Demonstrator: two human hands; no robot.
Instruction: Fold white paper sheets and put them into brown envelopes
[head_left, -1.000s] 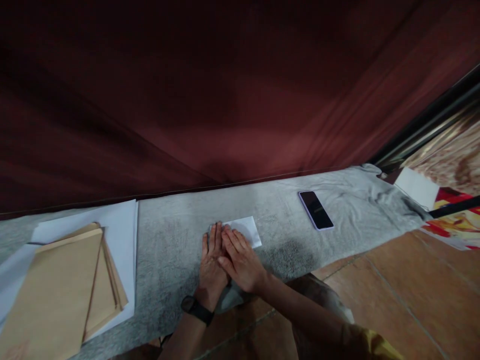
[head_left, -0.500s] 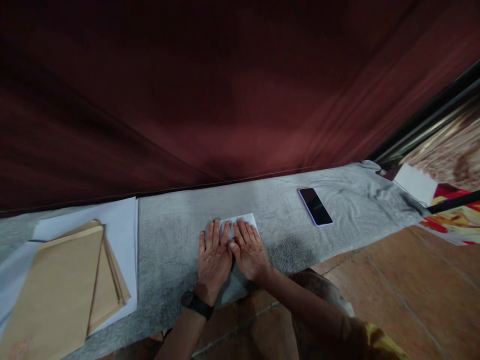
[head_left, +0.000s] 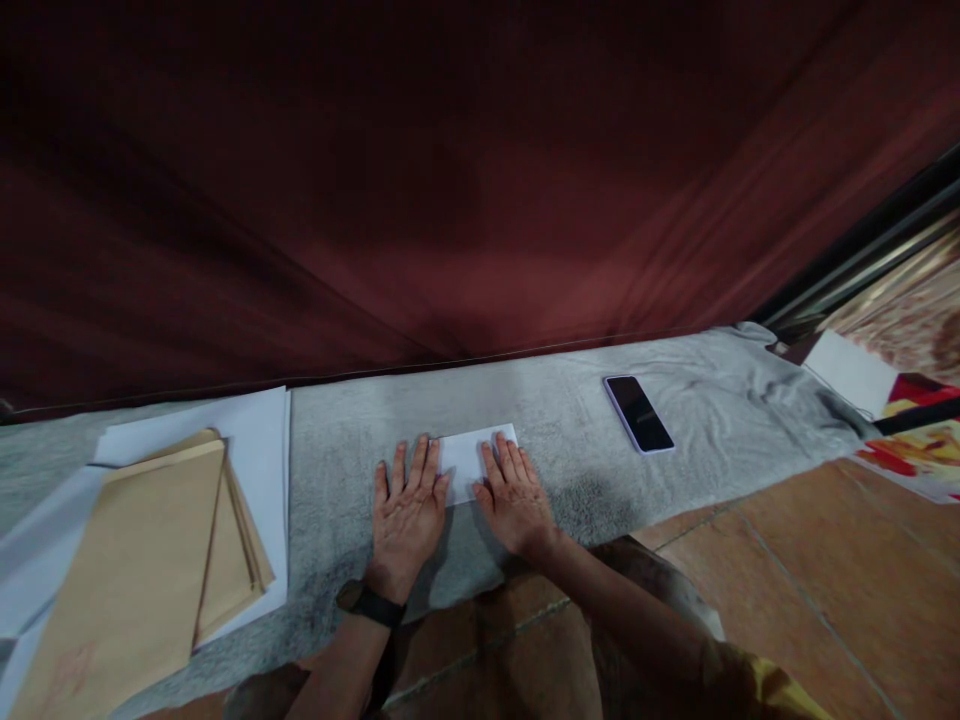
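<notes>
A small folded sheet of white paper (head_left: 461, 465) lies flat on the grey cloth (head_left: 337, 470) in front of me. My left hand (head_left: 409, 505) rests palm down at its left edge, fingers stretched out and spread. On the paper's right part lies my right hand (head_left: 516, 492), also flat with its fingers extended, covering that side. The middle of the paper shows between the two hands. Neither hand grips anything.
To the left, brown paper envelopes (head_left: 142, 560) lie stacked on large white sheets (head_left: 259, 430). A phone (head_left: 639, 415) with a dark screen lies to the right. Behind the cloth hangs a dark red curtain (head_left: 480, 250). Tiled floor (head_left: 810, 570) shows at the lower right.
My hands, which were side by side with thumbs together on the paper, have slid apart to left and right. More of the white paper shows between them.
</notes>
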